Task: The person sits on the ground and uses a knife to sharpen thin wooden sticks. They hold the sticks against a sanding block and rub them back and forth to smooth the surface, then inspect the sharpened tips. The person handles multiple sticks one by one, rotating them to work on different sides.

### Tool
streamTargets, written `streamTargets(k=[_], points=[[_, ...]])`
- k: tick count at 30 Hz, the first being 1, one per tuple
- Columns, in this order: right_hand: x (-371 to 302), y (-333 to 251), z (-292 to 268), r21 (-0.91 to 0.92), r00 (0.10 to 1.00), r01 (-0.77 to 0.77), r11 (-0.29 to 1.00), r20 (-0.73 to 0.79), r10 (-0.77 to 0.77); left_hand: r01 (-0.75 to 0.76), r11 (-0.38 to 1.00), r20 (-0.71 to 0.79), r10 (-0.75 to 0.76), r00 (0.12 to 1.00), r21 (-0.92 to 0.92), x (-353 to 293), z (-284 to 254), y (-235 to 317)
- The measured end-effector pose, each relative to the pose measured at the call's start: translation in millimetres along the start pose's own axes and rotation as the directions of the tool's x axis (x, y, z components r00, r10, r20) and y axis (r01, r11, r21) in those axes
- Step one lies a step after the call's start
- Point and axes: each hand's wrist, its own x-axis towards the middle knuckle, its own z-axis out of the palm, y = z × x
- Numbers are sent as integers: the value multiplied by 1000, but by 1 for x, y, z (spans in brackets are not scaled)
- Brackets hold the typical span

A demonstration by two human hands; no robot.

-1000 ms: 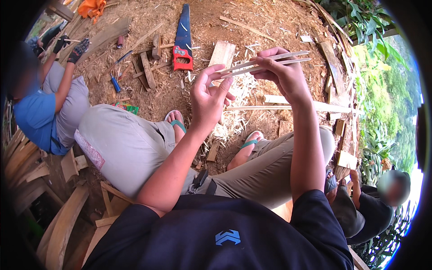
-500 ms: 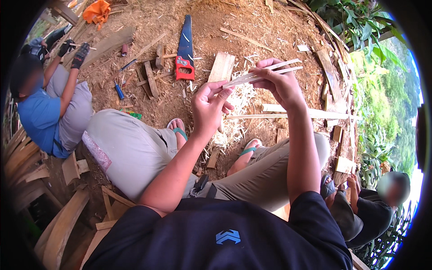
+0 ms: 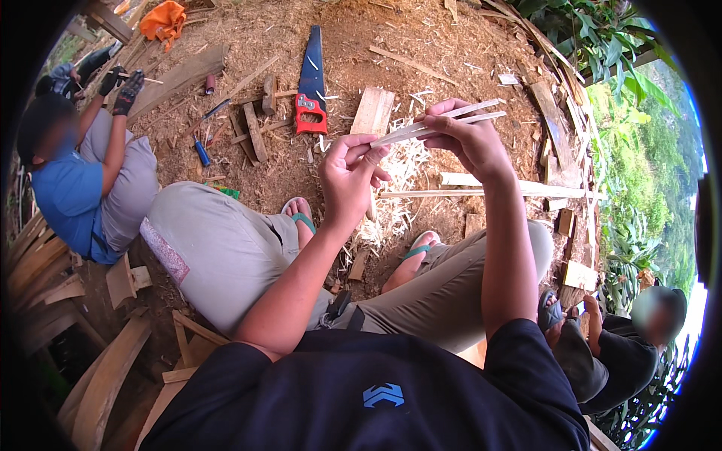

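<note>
Two thin, pale wooden strips (image 3: 481, 116) are held out in front of me, meeting at their left ends and fanning slightly apart to the right. My left hand (image 3: 352, 169) pinches the joined ends between thumb and fingers. Farther along, my right hand (image 3: 465, 139) is closed around the strips, with their free ends sticking out past its fingers. Below my hands lie longer pale strips (image 3: 519, 188), and a flat wooden board (image 3: 372, 111) is just beyond my left hand on the ground.
A saw (image 3: 310, 83) with a red handle lies ahead on shavings-strewn dirt. Left of it are wood blocks (image 3: 254, 131) and a blue-handled tool (image 3: 201, 153). A person in blue (image 3: 71, 188) sits at the left, another in dark clothes (image 3: 628, 353) at the right. Curved wood pieces (image 3: 113, 368) lie lower left.
My hands and the strips stay almost in place. The person at the left has shifted their gloved hands slightly.
</note>
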Motion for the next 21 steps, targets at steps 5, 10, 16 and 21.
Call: streamTargets(k=[5,10,16,21], points=[[-1,-2,0,-8,1000,-17,1000,-3,17,-4,1000,2,4,1000,-12,0,0,1],[-2,-4,3,-1,1000,-27,1000,-2,27,-34,999,3,34,999,-14,1,-1,-3],[0,-1,1,-7,1000,-21,1000,7,21,-44,999,-6,44,999,-1,2,0,-4],[2,4,-1,12,1000,4,1000,-16,-4,-33,999,-12,33,999,12,2,0,-2]])
